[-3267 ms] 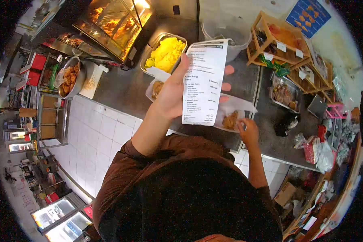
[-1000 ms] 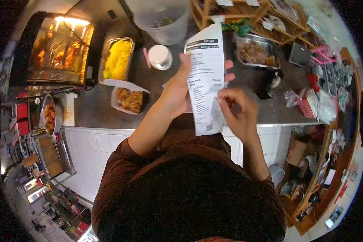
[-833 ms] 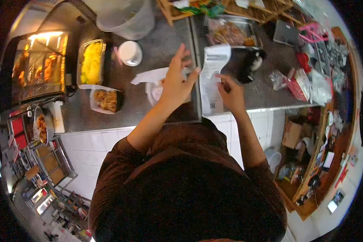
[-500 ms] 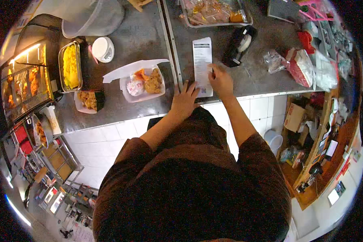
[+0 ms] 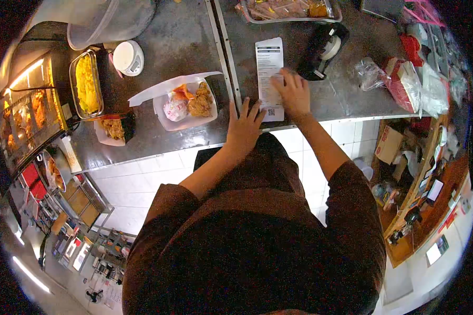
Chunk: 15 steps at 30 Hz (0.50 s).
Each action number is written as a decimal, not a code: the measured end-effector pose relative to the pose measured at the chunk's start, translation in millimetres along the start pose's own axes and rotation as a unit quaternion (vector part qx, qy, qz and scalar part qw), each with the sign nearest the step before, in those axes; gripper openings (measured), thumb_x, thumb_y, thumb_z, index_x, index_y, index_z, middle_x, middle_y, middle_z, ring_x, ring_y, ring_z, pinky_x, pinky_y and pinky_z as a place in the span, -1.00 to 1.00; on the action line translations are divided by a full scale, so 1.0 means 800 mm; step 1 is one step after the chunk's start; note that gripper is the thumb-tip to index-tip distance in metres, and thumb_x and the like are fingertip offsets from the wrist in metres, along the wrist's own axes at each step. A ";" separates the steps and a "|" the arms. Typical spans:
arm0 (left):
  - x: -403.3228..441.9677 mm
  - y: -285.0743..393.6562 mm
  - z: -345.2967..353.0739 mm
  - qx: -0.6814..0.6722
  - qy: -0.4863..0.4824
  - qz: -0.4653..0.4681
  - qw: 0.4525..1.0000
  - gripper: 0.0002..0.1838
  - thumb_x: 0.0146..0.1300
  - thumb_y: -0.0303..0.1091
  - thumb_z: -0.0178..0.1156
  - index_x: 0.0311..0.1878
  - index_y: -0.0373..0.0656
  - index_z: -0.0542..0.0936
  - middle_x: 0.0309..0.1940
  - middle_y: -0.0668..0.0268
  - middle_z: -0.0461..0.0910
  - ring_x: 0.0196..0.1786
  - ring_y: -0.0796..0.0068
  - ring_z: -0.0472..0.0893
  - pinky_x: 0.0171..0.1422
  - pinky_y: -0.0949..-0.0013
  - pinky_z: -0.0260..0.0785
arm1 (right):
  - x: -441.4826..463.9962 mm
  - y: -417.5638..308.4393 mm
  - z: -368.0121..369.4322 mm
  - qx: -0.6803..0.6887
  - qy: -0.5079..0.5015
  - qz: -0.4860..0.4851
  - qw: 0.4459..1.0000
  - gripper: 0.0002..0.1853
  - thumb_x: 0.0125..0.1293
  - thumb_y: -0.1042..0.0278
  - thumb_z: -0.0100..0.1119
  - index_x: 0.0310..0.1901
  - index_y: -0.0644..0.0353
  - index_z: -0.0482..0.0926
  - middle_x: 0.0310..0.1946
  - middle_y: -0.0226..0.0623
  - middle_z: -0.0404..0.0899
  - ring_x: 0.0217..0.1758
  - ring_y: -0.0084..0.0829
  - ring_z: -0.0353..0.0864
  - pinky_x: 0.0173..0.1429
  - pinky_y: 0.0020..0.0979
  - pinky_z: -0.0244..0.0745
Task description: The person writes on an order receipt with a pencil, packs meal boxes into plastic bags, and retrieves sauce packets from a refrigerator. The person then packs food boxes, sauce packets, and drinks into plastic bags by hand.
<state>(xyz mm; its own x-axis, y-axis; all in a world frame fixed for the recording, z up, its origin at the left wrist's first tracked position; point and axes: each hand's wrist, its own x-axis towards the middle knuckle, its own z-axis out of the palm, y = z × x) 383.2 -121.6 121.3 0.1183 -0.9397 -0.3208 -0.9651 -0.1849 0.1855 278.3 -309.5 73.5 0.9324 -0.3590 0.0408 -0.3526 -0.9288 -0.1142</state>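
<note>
A long printed receipt (image 5: 268, 58) lies flat on the dark metal counter (image 5: 189, 55), a square code near its lower end. My left hand (image 5: 243, 126) rests with fingers spread at the receipt's lower left edge. On its other side, my right hand (image 5: 293, 94) has its fingers stretched out over the right edge of the paper. To the left stands an open takeaway box (image 5: 168, 122) with fried chicken (image 5: 200, 103) and a wrapped white-and-red bundle (image 5: 175, 109) in it. A black tape dispenser (image 5: 323, 51) sits to the right of the receipt.
On the left are a dish of yellow food (image 5: 88, 86), a white round-topped device (image 5: 127, 58), a small box of fried pieces (image 5: 112, 131) and a lit food warmer (image 5: 34, 105). Plastic bags (image 5: 433, 86) lie at the right, a filled tray (image 5: 289, 20) at the back.
My right hand has opened from a curled shape to outstretched fingers. My left hand's fingers have spread at the receipt. The whole view has shifted slightly.
</note>
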 end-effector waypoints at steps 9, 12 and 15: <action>-0.005 -0.048 -0.002 -0.222 0.136 0.167 0.951 -0.53 0.26 -0.13 0.27 0.21 -0.08 0.62 0.36 0.19 0.42 0.49 -0.01 0.32 0.58 -0.24 0.05 | 0.047 -0.028 -0.047 0.161 0.095 0.188 0.964 -0.48 0.25 0.42 0.23 0.28 0.00 0.49 0.32 -0.12 0.44 0.31 -0.02 0.45 0.34 0.00 0.39; -0.058 -0.123 -0.114 -0.153 0.325 0.077 0.930 -0.63 0.27 -0.29 0.25 0.13 -0.13 0.64 0.13 0.19 0.56 0.29 -0.02 0.49 0.36 -0.11 0.31 | 0.107 -0.118 -0.095 0.373 0.254 0.110 0.886 -0.55 0.31 0.42 0.18 0.24 0.13 0.51 0.21 -0.08 0.52 0.30 0.06 0.45 0.43 0.00 0.31; -0.094 -0.216 -0.178 -0.058 0.456 -0.183 0.869 -0.56 0.34 -0.32 0.23 0.27 -0.20 0.55 -0.07 0.12 0.64 0.12 0.00 0.58 0.26 -0.04 0.37 | 0.144 -0.180 -0.129 0.426 0.208 0.025 0.880 -0.54 0.43 0.33 0.16 0.33 0.14 0.47 0.36 -0.14 0.46 0.40 -0.03 0.40 0.43 -0.03 0.31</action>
<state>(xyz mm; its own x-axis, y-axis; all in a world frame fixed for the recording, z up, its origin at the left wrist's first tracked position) 574.2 -59.8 245.8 0.5995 -0.6391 0.4819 -0.8000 -0.4975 0.3355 428.5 -226.6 196.7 0.7459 -0.5642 0.3540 -0.0401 -0.5686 -0.8217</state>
